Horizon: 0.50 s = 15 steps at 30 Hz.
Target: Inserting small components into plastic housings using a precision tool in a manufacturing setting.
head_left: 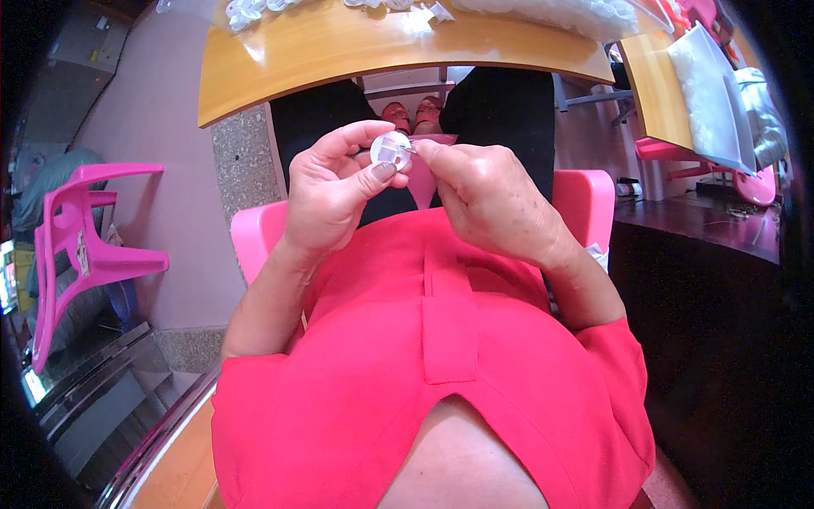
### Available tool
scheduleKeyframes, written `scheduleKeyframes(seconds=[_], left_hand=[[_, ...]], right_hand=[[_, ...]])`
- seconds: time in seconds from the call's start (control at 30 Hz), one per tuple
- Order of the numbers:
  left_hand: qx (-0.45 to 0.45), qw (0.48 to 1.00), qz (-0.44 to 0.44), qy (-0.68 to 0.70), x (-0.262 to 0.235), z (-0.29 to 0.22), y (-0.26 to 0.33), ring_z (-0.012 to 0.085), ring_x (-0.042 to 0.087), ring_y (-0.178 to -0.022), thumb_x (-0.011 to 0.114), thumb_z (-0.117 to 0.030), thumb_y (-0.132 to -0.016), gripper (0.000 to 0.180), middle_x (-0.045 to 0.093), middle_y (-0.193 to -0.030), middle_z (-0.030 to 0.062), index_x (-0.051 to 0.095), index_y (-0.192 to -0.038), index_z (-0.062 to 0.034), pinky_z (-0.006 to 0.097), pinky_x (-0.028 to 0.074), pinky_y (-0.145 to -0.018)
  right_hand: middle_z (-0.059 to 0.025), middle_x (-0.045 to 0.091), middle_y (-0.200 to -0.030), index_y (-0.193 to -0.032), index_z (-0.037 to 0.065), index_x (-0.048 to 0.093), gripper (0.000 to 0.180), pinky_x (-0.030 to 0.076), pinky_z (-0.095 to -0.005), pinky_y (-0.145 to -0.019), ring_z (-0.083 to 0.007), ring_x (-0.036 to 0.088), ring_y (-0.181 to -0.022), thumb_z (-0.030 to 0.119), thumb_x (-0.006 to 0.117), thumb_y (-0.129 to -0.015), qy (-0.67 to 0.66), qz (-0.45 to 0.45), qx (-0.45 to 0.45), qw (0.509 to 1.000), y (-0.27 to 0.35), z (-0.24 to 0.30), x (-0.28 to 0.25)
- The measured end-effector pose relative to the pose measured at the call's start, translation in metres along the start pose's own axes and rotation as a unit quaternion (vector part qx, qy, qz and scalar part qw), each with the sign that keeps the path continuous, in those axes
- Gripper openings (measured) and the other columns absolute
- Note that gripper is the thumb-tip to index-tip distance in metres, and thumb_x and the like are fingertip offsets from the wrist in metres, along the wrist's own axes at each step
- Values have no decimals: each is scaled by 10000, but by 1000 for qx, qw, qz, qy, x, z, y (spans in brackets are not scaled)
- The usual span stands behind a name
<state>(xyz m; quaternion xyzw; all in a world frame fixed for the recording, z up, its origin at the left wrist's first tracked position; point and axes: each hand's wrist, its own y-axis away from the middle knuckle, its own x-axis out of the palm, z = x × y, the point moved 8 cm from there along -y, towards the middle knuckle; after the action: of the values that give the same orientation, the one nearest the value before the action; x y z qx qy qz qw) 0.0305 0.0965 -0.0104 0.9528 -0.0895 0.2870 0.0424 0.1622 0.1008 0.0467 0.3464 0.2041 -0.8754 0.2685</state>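
Observation:
A small round white plastic piece [387, 146], with openings in its face, is held up over my lap. My left hand [335, 182] pinches its edge between thumb and fingers. At the right side of the piece my right hand [496, 191] is closed around a thin tool, whose short metal tip [409, 150] touches or nearly touches the piece. The rest of that tool is hidden in my fist, so its kind does not show.
Ahead is a wooden table [407, 51] with white plastic pieces [543, 13] heaped along its far side. A white bin [708, 97] of pale pieces stands to the right, above a dark surface [695, 225]. A pink plastic stool [93, 242] stands at left. I sit on a pink chair [585, 204].

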Motion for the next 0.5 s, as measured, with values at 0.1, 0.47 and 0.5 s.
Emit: scheduleKeyframes(seconds=[0.1, 0.47, 0.5], left_hand=[[1, 1000, 13, -7, 1, 4, 0, 197, 644, -904, 641, 35, -845, 329, 637, -1064, 149, 558, -1163, 54, 318, 565, -793], [2, 1000, 0, -8, 0, 1, 0, 198, 641, -914, 638, 32, -849, 326, 636, -1057, 151, 557, -1164, 55, 321, 564, -798], [4, 1000, 4, -9, 1, 1, 0, 198, 641, -916, 637, 31, -850, 325, 637, -1056, 151, 557, -1164, 55, 320, 564, -800]], right_hand=[[-204, 618, -762, -1076, -27, 572, 294, 505, -389, -576, -358, 635, -679, -80, 540, -789, 5, 1, -3, 1000, 0, 0, 1], [-196, 615, -738, -1062, -15, 572, 271, 504, -393, -570, -350, 634, -666, -55, 551, -795, 42, 14, 3, 999, 1, -1, 4], [-195, 617, -741, -1056, -16, 571, 261, 506, -392, -570, -349, 637, -670, -54, 552, -798, 40, 11, 3, 999, 1, -1, 3]])
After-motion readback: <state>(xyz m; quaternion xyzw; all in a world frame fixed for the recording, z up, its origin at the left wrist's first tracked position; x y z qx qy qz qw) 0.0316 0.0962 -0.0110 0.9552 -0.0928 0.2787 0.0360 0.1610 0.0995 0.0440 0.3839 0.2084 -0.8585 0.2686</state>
